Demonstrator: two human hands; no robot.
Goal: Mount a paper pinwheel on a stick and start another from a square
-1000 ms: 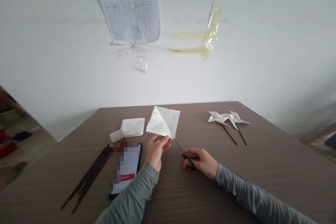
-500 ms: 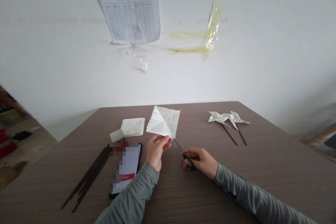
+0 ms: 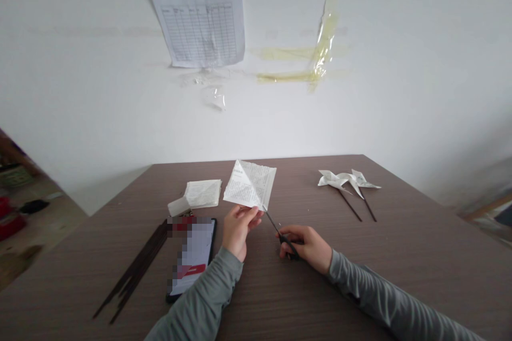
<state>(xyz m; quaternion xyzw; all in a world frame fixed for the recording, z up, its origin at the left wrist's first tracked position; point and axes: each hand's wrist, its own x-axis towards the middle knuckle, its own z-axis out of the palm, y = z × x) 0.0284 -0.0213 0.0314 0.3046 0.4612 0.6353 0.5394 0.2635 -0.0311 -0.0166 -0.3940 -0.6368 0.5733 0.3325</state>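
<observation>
Between thumb and fingers, my left hand (image 3: 239, 229) pinches the near edge of a square of printed paper (image 3: 250, 184), held up above the table. Diagonal creases run across the sheet. My right hand (image 3: 306, 245) is closed round the black handles of a pair of scissors (image 3: 288, 245). The blades point up and left, with their tips at the paper's lower right corner, on the crease line. Whether the blades have cut into the sheet there is too small to tell.
On the brown table (image 3: 352, 298), a phone (image 3: 198, 256), several dark sticks (image 3: 136, 266), a stack of paper squares (image 3: 203, 193) and a small whitish block (image 3: 178, 206) lie on the left. Two paper pinwheels (image 3: 348, 181) on sticks rest at the right. A white wall (image 3: 280, 122) stands behind.
The paper has tilted and shifted very slightly up and to the right. Both hands and the scissors have stayed almost still.
</observation>
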